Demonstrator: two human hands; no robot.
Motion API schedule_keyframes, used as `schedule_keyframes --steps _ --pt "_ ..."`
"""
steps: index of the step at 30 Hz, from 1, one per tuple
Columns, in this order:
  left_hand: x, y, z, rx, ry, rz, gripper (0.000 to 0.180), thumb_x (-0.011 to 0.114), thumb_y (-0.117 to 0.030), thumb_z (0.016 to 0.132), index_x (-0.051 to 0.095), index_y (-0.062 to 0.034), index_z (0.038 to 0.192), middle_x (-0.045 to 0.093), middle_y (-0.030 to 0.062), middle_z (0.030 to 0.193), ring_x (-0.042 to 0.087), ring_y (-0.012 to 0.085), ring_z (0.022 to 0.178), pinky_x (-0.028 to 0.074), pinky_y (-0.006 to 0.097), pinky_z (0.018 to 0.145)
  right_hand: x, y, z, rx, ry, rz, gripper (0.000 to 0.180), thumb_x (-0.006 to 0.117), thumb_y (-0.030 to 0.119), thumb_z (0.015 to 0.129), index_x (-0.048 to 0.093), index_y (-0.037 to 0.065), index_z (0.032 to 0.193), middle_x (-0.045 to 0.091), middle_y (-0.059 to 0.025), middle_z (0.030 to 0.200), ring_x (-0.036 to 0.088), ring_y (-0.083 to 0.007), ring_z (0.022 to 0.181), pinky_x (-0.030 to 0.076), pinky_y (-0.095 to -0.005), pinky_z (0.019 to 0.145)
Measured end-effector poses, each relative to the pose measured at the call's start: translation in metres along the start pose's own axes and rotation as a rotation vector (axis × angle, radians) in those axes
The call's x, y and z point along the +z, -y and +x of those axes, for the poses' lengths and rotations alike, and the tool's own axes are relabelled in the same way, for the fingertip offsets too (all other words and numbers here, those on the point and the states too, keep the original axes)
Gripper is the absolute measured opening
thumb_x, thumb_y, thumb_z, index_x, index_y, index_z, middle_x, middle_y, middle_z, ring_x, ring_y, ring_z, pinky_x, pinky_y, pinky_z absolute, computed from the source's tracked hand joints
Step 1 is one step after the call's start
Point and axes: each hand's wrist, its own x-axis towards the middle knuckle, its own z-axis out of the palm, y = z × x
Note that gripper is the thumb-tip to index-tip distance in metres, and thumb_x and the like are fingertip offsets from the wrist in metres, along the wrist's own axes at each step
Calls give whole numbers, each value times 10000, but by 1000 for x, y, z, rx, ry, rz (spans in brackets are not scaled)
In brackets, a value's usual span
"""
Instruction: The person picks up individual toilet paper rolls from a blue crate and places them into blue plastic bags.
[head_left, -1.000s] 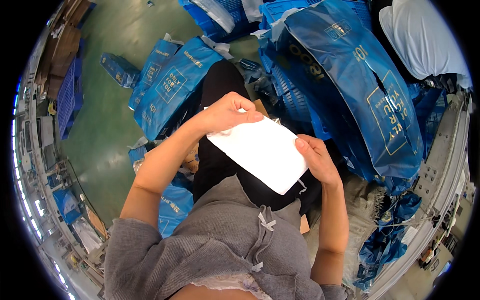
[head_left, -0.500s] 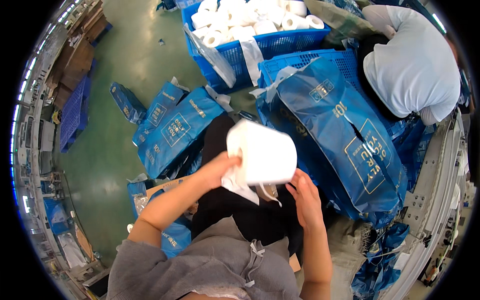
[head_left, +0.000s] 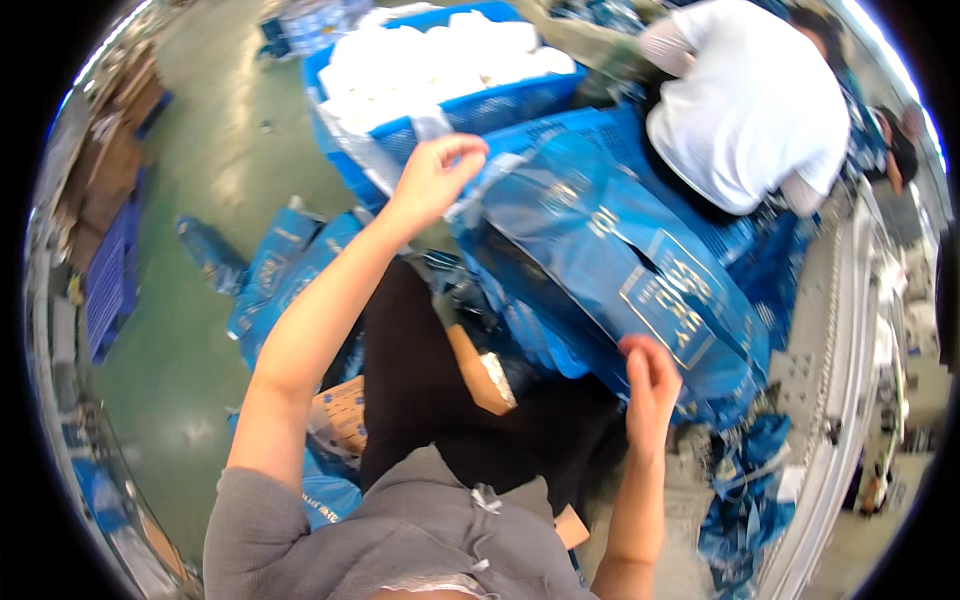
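My left hand (head_left: 432, 182) is stretched far forward, at the near edge of a blue plastic crate (head_left: 490, 108) heaped with white paper rolls (head_left: 425, 65). Its fingers are slightly bent and apart, with nothing in them. My right hand (head_left: 652, 388) is over the near side of a large blue printed plastic bag (head_left: 600, 235). Thumb and fingers there are parted and blurred, and nothing shows between them. Whether they touch the bag I cannot tell. The bag lies over another blue crate (head_left: 585, 122).
A person in a white shirt (head_left: 755, 110) bends over at the right. More blue printed bags (head_left: 285, 275) lie on the green floor at the left. Open cardboard (head_left: 480, 370) sits by my legs. A metal conveyor frame (head_left: 825, 370) runs along the right; a blue pallet (head_left: 115, 280) stands far left.
The white paper roll has left my hands. My left hand has moved forward to the crate of rolls; my right hand has moved over the large bag. The view has shifted.
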Motion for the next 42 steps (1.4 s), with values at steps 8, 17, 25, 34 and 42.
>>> schedule_keyframes --steps 8,17,25,34,42 --pt "113 -29 -59 599 549 642 692 730 -396 717 478 -102 1290 415 156 1378 330 318 1316 207 511 1065 -37 -5 42 -195 -62 -1036 486 671 294 799 526 -12 1148 549 -175 1019 528 -366 945 382 -435 881" --pt "139 0 -71 645 396 866 595 722 -329 728 509 -153 1255 445 138 1343 370 285 1283 248 547 1032 -27 40 19 74 286 -417 201 565 119 872 614 -52 967 632 -231 770 630 -352 695 480 -387 647" --pt "143 0 -71 679 356 820 565 709 -346 737 519 -167 1238 460 130 1325 395 287 1261 264 538 1021 -34 -5 77 261 113 -1146 504 633 448 794 557 7 1024 642 -225 880 616 -409 834 484 -485 727" --pt "143 2 -78 637 337 815 558 713 -287 749 512 -153 1253 443 148 1339 381 279 1279 248 530 1041 -96 27 52 -5 -155 -612 388 656 178 781 572 -20 1103 651 -172 866 632 -220 773 486 -316 692" --pt "111 -41 -78 0 642 -248 570 553 -404 888 425 -67 1330 444 144 1348 371 253 1293 286 387 1045 -95 71 -8 -315 -512 -37 456 588 88 867 431 -64 1267 630 -133 1000 606 -170 852 479 -257 740"
